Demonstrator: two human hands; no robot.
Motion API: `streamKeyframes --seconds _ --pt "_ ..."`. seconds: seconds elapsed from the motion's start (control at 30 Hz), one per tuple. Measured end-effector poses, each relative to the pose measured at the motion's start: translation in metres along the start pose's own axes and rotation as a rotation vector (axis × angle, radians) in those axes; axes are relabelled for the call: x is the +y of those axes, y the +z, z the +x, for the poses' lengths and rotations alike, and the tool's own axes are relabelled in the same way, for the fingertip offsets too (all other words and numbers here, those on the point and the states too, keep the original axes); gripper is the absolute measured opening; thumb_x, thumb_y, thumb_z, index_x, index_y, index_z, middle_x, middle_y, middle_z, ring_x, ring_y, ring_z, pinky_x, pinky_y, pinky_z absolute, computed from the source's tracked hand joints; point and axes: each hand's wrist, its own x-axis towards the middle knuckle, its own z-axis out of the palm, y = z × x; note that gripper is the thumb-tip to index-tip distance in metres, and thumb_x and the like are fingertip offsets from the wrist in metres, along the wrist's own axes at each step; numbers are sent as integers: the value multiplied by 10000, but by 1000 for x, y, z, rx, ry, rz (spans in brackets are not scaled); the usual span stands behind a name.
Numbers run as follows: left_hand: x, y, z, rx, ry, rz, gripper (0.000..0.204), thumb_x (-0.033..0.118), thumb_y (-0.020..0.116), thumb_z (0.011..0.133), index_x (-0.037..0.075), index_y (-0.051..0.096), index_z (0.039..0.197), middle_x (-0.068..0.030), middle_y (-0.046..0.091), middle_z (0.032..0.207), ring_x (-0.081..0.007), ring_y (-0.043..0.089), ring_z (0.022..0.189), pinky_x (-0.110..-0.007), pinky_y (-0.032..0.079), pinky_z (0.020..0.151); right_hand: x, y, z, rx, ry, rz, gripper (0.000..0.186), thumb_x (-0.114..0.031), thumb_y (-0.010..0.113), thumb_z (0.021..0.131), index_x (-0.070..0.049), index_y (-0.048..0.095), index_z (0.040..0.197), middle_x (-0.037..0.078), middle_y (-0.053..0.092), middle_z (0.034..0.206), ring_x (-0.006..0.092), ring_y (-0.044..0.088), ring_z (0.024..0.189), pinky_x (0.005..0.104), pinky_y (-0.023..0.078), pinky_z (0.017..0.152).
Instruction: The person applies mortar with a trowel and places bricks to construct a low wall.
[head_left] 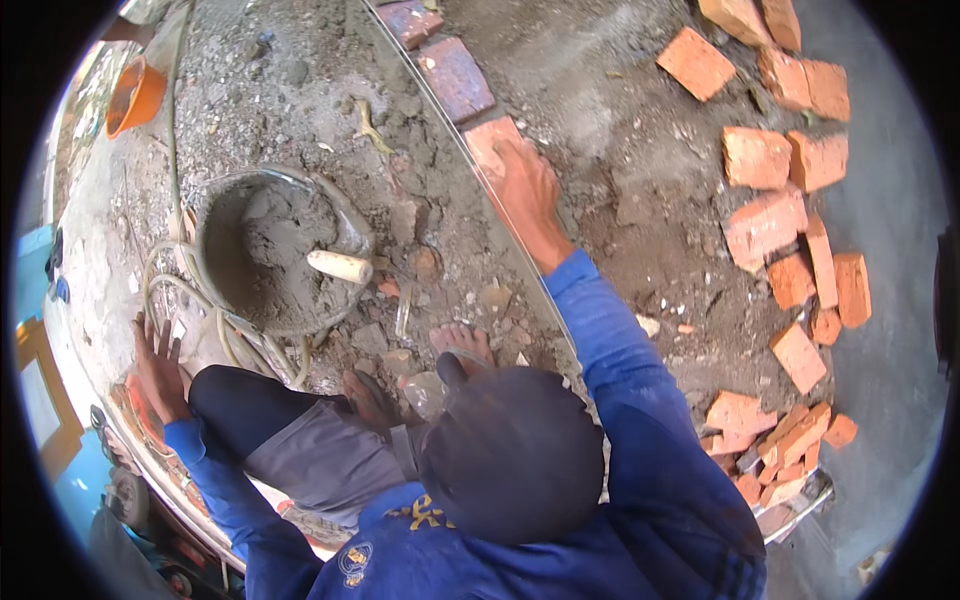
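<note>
Where the right hand [525,190] rests: over the near end of an orange brick [490,138], fingers laid across its top; whether they pinch its sides or only press down cannot be told from this angle.

Brick row: the orange brick lies on dark, rough ground, next in line after two purplish bricks [457,78], just right of a taut string [432,98].

Left hand [160,372]: beside a bent knee in dark trousers [245,408], fingers spread apart.

Mortar bucket [357,235]: round and dark, between the left hand and the string, holding wet grey mortar [285,225]; a pale tool handle [340,266] slants up from it near the rim, and a hose [172,110] loops by its left side.

Loose bricks [755,158]: scattered and heaped at right, beside a smooth grey floor [890,250].

Orange pail [145,97]: at upper left, well apart from both hands.
</note>
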Motion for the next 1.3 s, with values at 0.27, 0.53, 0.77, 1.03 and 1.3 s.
streamKeyframes --seconds 0.27,0.53,0.77,1.03,1.3 --pt "-11 10 -6 -68 86 31 740 532 486 1078 105 309 1656 -165 290 1705 -363 419 1501 -520 307 1234 18 -12 -6 -126 -10 -54 363 -272 740 933 -85 721 1243 239 689 1236 439 685 1038 531 562 877" --pt "-11 -8 2 -19 30 -20 763 574 500 1054 135 331 1654 -134 309 1701 -363 400 1505 -548 257 1234 -5 -161 -8 193 98 81 386 -347 679 980 -53 707 1229 249 731 1111 438 709 1016 532 568 881" --pt "-44 1 39 -73 65 -43 720 507 503 1077 106 329 1649 -136 328 1688 -359 465 1466 -527 339 1203 76 -361 87 702 219 -594 562 -357 790 891 19 641 1282 226 704 1168 418 694 1072 508 518 915" --pt "4 18 -14 -15 58 22 709 395 550 1089 46 288 1647 -144 377 1655 -353 510 1434 -478 426 1156 76 -351 99 777 -103 -703 680 -534 784 835 -10 641 1244 190 743 991 380 740 875 479 580 722" --pt "-7 18 8 -97 25 37 638 383 525 1100 68 360 1630 -164 376 1652 -337 517 1431 -439 443 1142 64 -168 -102 -262 -255 -167 658 -236 822 842 -74 594 1437 196 608 1428 370 604 1307 479 521 1098"
